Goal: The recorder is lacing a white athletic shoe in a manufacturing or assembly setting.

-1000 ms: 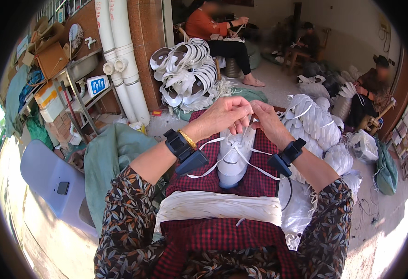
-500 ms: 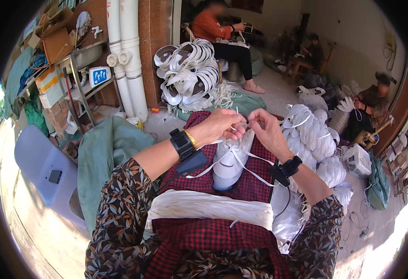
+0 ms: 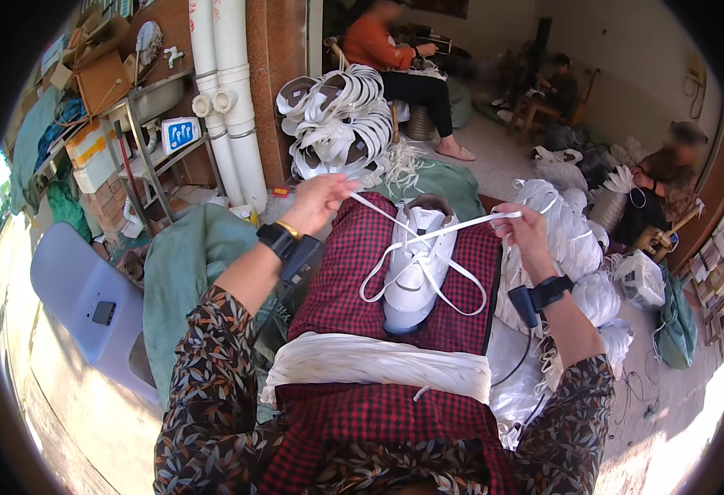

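A white sneaker [image 3: 406,299] lies on the red-and-black checked cloth [image 3: 337,280] over my lap, its toe toward me. My left hand [image 3: 322,202], up and to the left of the shoe, pinches one end of a white shoelace [image 3: 454,228]. Out to the right, my right hand [image 3: 525,234] grips the other end. Both lengths are pulled taut and cross over the tongue. Slack lace loops hang on either side of the shoe. Across my lap, nearer me, lies a thick bundle of white laces [image 3: 378,368].
White shoe pieces are stacked on the right [image 3: 548,247], with another stack of white shoe uppers [image 3: 333,120] ahead. A blue-grey chair [image 3: 73,289] holding a phone [image 3: 104,313] and a green cloth [image 3: 193,272] are at left. Several people sit working beyond.
My hands, close together above the shoe before, have moved apart to left and right. The lace between them has been drawn out tight, and the shoe's upper part is uncovered.
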Available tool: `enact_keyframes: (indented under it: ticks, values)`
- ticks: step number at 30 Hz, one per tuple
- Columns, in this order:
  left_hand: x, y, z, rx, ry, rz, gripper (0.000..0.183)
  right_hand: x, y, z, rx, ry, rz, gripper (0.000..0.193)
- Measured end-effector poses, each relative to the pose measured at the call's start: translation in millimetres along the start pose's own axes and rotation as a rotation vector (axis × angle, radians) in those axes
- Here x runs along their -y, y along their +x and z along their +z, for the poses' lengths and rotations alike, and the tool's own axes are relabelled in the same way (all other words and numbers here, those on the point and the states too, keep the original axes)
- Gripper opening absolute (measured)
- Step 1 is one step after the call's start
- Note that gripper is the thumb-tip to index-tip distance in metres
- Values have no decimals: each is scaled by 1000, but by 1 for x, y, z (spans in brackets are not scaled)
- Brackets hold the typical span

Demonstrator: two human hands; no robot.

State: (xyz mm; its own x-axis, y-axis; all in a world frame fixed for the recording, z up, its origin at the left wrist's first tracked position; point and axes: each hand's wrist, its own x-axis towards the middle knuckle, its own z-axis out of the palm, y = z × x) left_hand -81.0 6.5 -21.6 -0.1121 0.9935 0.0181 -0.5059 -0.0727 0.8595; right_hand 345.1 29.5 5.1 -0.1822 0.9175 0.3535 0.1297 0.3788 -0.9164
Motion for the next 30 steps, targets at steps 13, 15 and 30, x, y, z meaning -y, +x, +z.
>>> enact_keyframes:
  ticks: [13,15,30]
  values:
    - [-28,-61,23,188,914,433,47,20,-14,-13,-128,-677,-396,64]
    - [-9,-82,54,465,1192,648,36,35,-21,25,66,-770,-569,41]
    - [26,-69,83,535,1262,580,37,47,-22,86,454,-667,-711,11]
